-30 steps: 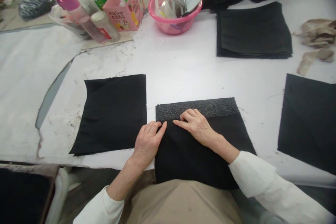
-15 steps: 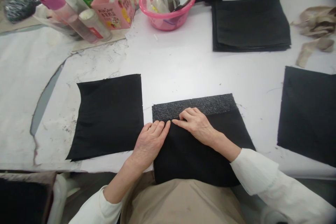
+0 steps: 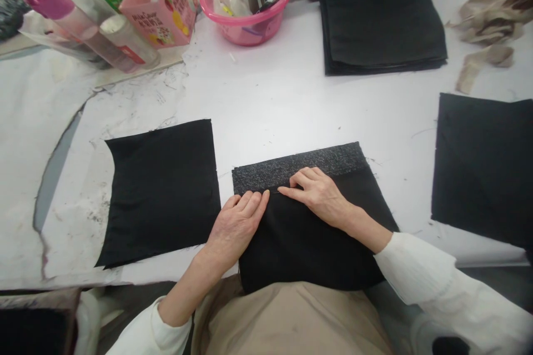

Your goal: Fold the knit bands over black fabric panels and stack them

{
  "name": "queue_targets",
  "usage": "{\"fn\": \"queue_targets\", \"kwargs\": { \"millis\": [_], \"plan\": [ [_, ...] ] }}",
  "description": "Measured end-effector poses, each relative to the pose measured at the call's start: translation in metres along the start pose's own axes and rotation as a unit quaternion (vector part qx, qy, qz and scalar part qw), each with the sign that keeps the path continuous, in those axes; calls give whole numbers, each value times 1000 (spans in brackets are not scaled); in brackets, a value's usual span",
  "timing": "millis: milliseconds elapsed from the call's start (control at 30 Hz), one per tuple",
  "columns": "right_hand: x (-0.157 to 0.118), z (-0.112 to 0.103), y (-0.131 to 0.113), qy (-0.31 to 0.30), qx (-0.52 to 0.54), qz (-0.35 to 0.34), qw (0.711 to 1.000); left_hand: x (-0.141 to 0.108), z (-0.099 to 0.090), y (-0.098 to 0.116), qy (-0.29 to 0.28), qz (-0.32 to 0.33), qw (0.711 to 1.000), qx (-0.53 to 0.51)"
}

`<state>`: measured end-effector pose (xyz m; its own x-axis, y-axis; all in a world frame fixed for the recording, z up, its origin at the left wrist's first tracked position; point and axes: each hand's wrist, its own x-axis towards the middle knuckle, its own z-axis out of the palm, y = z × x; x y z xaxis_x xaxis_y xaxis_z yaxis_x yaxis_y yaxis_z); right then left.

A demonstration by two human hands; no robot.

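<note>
A black fabric panel (image 3: 308,244) lies before me, its lower edge hanging over the table's front. Along its far edge runs a speckled dark-grey band (image 3: 270,175). My left hand (image 3: 237,222) rests flat at the band's lower left, fingers stretched out and pressing on the seam. Just to the right, my right hand (image 3: 320,194) is closed on the fabric at that same seam, thumb extended and fingers curled. A small gap separates the two hands' tips. The cloth under both palms is hidden.
Black panels lie left (image 3: 162,194) and right (image 3: 478,166); a black fabric stack (image 3: 383,25) sits farther back. Behind are a pink basin (image 3: 250,30) with a notebook, a pink box (image 3: 160,11), bottles (image 3: 89,39) and beige cloth strips (image 3: 487,39). The white table (image 3: 275,100) has loose threads.
My right hand has slid a little to the right along the seam, widening the gap from my left hand, which stays on the cloth. The view has shifted slightly.
</note>
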<state>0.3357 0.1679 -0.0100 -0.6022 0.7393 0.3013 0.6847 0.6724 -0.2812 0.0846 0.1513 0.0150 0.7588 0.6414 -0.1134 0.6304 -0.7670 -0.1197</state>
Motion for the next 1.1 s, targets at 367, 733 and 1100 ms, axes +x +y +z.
{"fn": "queue_targets", "kwargs": {
  "millis": [367,733,1100],
  "plan": [
    [-13,-8,9,-3,-19,14,1000,15,-4,0,-4,35,999,-6],
    [-24,-14,18,3,-25,29,999,28,-6,3,-22,52,998,-15],
    [-34,-27,29,-10,-30,33,999,43,-13,5,-37,83,996,-26]
  ]
}}
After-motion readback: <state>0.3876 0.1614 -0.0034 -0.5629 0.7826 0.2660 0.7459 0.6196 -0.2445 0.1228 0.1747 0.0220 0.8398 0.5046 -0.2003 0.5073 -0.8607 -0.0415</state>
